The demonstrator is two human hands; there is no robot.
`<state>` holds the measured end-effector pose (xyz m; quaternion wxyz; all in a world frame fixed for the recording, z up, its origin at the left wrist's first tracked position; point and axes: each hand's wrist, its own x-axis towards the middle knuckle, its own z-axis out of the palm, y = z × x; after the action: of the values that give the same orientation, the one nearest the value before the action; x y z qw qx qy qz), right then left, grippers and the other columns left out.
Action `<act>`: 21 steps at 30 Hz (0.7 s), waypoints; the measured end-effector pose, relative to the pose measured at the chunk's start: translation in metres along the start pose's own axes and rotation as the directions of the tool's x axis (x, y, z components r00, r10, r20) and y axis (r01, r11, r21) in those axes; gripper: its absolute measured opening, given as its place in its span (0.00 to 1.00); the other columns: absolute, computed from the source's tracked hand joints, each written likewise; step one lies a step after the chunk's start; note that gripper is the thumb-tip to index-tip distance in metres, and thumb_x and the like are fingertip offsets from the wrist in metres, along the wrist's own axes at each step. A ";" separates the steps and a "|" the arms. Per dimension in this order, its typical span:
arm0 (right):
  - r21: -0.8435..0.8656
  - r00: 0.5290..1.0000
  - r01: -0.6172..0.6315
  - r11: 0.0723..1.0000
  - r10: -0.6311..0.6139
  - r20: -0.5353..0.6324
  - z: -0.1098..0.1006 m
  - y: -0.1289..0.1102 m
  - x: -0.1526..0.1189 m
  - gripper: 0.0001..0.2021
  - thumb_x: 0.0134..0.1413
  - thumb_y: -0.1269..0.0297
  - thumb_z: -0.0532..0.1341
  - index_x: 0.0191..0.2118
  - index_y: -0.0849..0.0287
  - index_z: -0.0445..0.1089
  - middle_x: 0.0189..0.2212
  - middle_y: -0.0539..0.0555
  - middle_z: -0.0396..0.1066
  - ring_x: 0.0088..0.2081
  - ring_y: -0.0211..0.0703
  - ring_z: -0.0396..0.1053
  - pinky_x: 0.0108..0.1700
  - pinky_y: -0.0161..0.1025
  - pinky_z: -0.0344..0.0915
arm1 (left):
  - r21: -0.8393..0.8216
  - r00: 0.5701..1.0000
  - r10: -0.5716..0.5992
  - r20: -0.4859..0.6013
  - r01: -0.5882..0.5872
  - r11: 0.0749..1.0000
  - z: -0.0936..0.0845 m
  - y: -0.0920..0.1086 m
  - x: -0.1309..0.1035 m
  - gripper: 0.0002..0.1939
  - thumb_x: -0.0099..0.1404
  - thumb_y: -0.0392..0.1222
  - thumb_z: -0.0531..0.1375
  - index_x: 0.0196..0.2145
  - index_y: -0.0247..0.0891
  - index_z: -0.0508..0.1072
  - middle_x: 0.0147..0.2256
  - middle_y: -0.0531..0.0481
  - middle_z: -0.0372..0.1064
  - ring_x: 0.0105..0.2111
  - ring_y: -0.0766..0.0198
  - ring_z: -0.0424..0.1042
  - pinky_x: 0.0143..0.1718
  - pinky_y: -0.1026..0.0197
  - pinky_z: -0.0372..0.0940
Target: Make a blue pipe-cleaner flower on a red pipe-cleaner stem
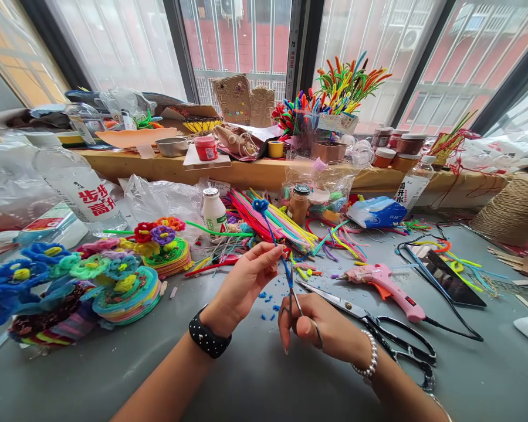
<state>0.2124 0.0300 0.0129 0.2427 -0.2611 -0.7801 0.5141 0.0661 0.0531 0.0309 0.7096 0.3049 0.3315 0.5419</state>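
Observation:
My left hand [250, 275] pinches a blue pipe cleaner [270, 227], whose upper end is curled into a small fuzzy knot. In my right hand [319, 328] is a small pair of scissors [295, 300], fingers through the handles, with the blades up against the lower part of the blue stem. Short blue fuzz clippings [268, 306] lie on the grey table just below and between my hands. Large black-handled scissors [369, 319] rest to the right of my right hand, partly behind it.
Pipe-cleaner flowers [17, 275] and stacked felt-like discs [127, 296] stand at left. A pink glue gun [385, 284] with its cord lies at right, near a dark phone-like slab [449, 275]. Loose pipe cleaners [286, 225], a white bottle [213, 214] and a brown jar [298, 205] stand behind.

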 end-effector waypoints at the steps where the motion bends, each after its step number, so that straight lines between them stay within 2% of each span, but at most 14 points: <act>1: 0.002 1.000 0.009 1.000 -0.009 -0.010 0.001 0.001 0.000 0.37 0.39 0.34 0.38 0.19 0.66 0.67 0.19 0.50 0.59 0.21 0.32 0.55 0.25 0.31 0.53 | -0.006 1.000 -0.004 -0.004 0.004 1.000 0.000 0.000 0.000 0.05 0.48 0.35 0.62 0.23 0.36 0.67 0.20 0.58 0.61 0.19 0.77 0.57 0.23 0.71 0.54; 7: 0.044 0.997 -0.015 0.999 0.019 -0.080 0.005 0.011 0.002 0.33 0.42 0.38 0.44 0.15 0.65 0.66 0.17 0.50 0.60 0.21 0.32 0.56 0.25 0.31 0.53 | -0.072 0.998 0.006 -0.062 -0.010 0.997 -0.001 0.000 0.002 0.06 0.47 0.34 0.62 0.24 0.36 0.67 0.21 0.59 0.62 0.18 0.77 0.59 0.23 0.70 0.55; 14: 0.005 0.974 -0.115 0.993 0.114 -0.198 0.004 0.014 0.002 0.33 0.42 0.38 0.46 0.09 0.64 0.64 0.11 0.47 0.51 0.17 0.30 0.53 0.24 0.31 0.52 | -0.061 0.997 0.036 -0.061 -0.040 0.997 0.001 0.000 0.001 0.04 0.49 0.34 0.62 0.24 0.36 0.68 0.21 0.59 0.60 0.18 0.78 0.57 0.23 0.70 0.55; 17: -0.011 0.984 -0.114 0.993 0.111 -0.137 0.001 0.012 0.000 0.34 0.42 0.37 0.43 0.13 0.65 0.67 0.13 0.48 0.55 0.18 0.31 0.53 0.23 0.31 0.51 | -0.057 0.998 0.041 -0.056 -0.045 0.997 0.002 0.000 0.000 0.04 0.49 0.34 0.62 0.24 0.36 0.68 0.21 0.59 0.59 0.18 0.78 0.56 0.23 0.71 0.55; 21: -0.059 0.997 -0.048 0.997 0.044 -0.064 -0.003 0.006 -0.001 0.39 0.41 0.35 0.36 0.26 0.65 0.69 0.22 0.52 0.62 0.23 0.34 0.57 0.26 0.32 0.54 | -0.045 0.999 0.023 -0.023 -0.024 0.999 0.001 0.002 0.000 0.04 0.49 0.34 0.61 0.24 0.36 0.68 0.22 0.59 0.59 0.18 0.79 0.56 0.22 0.72 0.53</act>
<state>0.2162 0.0333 0.0087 0.2470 -0.3023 -0.7811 0.4874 0.0660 0.0530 0.0329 0.7062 0.2867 0.3235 0.5607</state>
